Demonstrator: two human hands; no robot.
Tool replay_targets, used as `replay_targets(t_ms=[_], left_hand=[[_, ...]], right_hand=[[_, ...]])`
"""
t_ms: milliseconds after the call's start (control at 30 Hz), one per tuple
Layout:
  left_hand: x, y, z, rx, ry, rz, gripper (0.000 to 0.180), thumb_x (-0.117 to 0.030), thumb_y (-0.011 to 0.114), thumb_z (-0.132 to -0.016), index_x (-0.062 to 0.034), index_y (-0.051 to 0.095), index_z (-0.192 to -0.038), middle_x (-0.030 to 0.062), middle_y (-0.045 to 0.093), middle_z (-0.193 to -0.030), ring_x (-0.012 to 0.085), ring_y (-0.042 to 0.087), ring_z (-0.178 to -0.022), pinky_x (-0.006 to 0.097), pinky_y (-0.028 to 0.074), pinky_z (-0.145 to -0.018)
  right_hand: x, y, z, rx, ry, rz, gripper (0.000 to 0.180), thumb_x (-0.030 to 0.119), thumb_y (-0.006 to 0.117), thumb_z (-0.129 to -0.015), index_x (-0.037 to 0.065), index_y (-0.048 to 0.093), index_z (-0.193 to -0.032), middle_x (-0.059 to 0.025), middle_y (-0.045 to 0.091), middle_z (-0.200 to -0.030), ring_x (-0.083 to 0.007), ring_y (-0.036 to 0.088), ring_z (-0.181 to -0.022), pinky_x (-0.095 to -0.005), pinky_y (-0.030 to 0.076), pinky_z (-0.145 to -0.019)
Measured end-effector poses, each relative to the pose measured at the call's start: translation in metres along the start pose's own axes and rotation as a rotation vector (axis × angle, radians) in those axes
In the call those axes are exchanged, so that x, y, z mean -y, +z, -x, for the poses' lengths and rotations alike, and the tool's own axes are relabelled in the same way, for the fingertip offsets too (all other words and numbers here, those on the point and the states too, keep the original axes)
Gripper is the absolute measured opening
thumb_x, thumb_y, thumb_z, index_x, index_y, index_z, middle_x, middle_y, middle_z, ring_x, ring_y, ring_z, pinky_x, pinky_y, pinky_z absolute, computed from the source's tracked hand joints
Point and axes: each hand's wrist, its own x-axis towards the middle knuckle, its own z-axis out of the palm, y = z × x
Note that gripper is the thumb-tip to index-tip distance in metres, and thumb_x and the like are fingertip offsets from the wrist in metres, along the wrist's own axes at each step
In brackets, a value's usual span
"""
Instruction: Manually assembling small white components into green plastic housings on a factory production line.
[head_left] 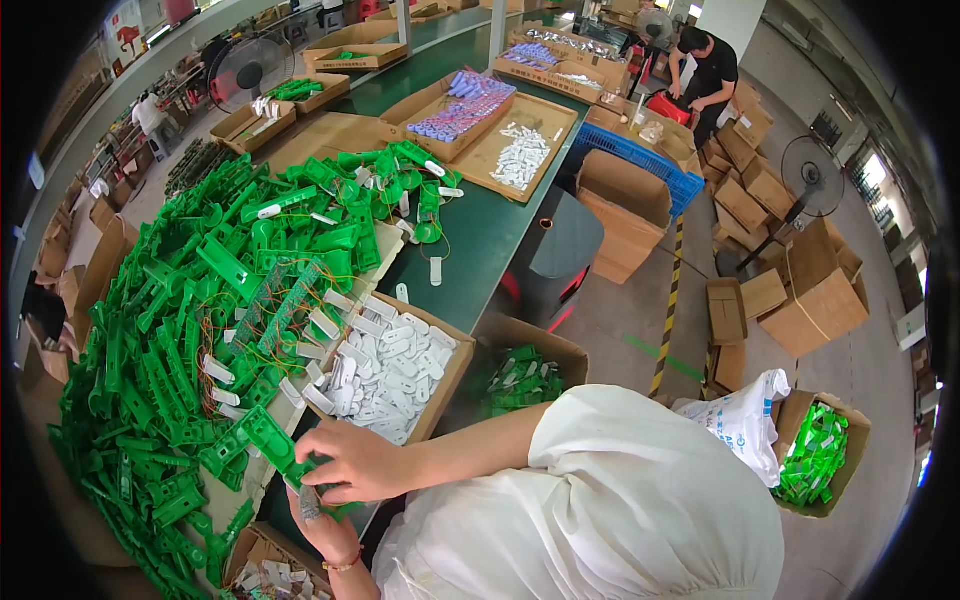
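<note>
A green plastic casing (268,436) is held between my two hands in front of my body, its far end pointing away from me. My right hand (355,462) curls its fingers over the near end of the casing. Below it, my left hand (330,532) closes round the same end from underneath, a grey wrap on one finger. Fingers hide most of this near end. Just beyond my right hand, a cardboard tray (440,395) holds many white oval plastic pieces (385,370). A large heap of green casings (170,350) with thin wires lies to the left.
Farther along the green bench (440,262) stand a box of purple cylindrical parts (465,112) and a tray of small white parts (520,155). A carton of green parts (525,380) sits beside the bench. Another person (708,75) works at the back right near stacked cartons (745,200).
</note>
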Motion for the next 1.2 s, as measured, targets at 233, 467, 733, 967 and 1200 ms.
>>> replay_targets(t_ms=[233, 467, 733, 967, 1200], left_hand=[[-0.021, 0.018, 0.003, -0.078, -0.009, -0.168, 0.043, -0.027, 0.047, -0.086, 0.0016, 0.044, -0.119, 0.01, 0.053, -0.108, 0.0197, 0.055, -0.093, 0.028, 0.044, -0.078], [-0.013, 0.001, 0.007, 0.13, -0.023, -0.041, 0.056, -0.029, 0.05, -0.083, -0.0037, 0.032, -0.129, 0.0085, 0.049, -0.115, 0.0143, 0.05, -0.094, 0.026, 0.041, -0.073], [-0.031, 0.009, 0.007, 0.299, 0.196, -0.125, 0.059, -0.014, 0.041, -0.087, -0.002, 0.015, -0.138, 0.0132, 0.045, -0.121, 0.0202, 0.048, -0.108, 0.033, 0.038, -0.093], [-0.032, 0.007, 0.011, 0.361, 0.243, -0.168, 0.06, -0.011, 0.038, -0.087, -0.0023, 0.01, -0.138, 0.0163, 0.044, -0.122, 0.0239, 0.05, -0.108, 0.035, 0.041, -0.09], [-0.034, 0.007, 0.018, 0.326, 0.219, -0.251, 0.058, -0.011, 0.039, -0.085, -0.0013, 0.014, -0.137, 0.0147, 0.047, -0.118, 0.0217, 0.052, -0.102, 0.032, 0.044, -0.082]], right_hand=[[-0.018, -0.003, 0.011, 0.334, 0.712, -0.824, 0.041, 0.016, 0.068, -0.076, 0.003, 0.054, -0.113, -0.0048, 0.059, -0.093, -0.0109, 0.054, -0.081, -0.0256, 0.046, -0.069], [-0.002, -0.015, 0.008, 0.227, 0.811, -0.971, 0.027, 0.007, 0.064, -0.079, -0.001, 0.057, -0.104, -0.0042, 0.059, -0.089, -0.0082, 0.055, -0.081, -0.0233, 0.047, -0.069], [0.0, -0.017, 0.008, 0.198, 0.696, -1.023, 0.044, -0.001, 0.065, -0.076, -0.005, 0.049, -0.117, -0.0091, 0.058, -0.101, -0.0127, 0.055, -0.09, -0.027, 0.049, -0.077], [0.015, -0.026, 0.003, 0.218, 0.746, -1.027, 0.044, 0.0, 0.067, -0.075, -0.006, 0.049, -0.115, -0.0101, 0.058, -0.1, -0.0135, 0.054, -0.088, -0.0275, 0.05, -0.077], [0.023, -0.022, 0.011, 0.172, 0.752, -0.99, 0.042, 0.0, 0.064, -0.077, -0.006, 0.049, -0.116, -0.011, 0.059, -0.1, -0.0143, 0.057, -0.091, -0.0275, 0.05, -0.077]])
